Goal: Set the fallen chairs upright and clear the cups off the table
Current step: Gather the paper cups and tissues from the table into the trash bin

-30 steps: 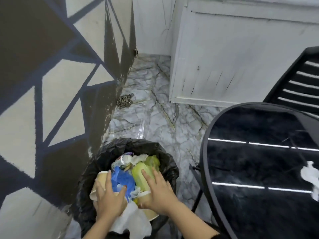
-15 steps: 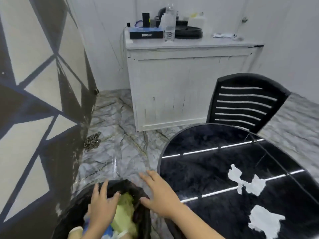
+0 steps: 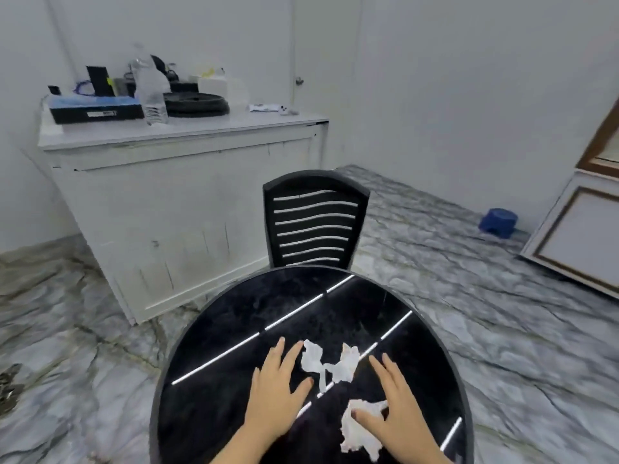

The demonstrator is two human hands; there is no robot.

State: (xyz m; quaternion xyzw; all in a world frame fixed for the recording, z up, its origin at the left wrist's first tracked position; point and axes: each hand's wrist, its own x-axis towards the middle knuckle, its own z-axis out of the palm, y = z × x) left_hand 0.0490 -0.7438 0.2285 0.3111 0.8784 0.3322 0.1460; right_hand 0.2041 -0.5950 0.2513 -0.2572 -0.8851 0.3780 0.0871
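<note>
hands were open, the left hand (image 3: 275, 390) flat on the table (image 3: 214, 336), the right hand (image 3: 392, 408) best pinching the tissue scrap (image 3: 360, 426) at six o'clock.

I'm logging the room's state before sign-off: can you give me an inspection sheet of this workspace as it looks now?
Surface: round black table, glossy, with light strips reflected in it.
Job's things: black chair upright behind the table; no cups seen on the table.
Clutter: two torn white tissue pieces on the table.
Grippers: left hand open, flat, beside the upper tissue; right hand open, its thumb on the lower tissue.
Cables: nothing seen clearly.
Surroundings: white cabinet carrying a clear bottle and blurred black items; blue object on the marble floor; framed panel at right.
</note>
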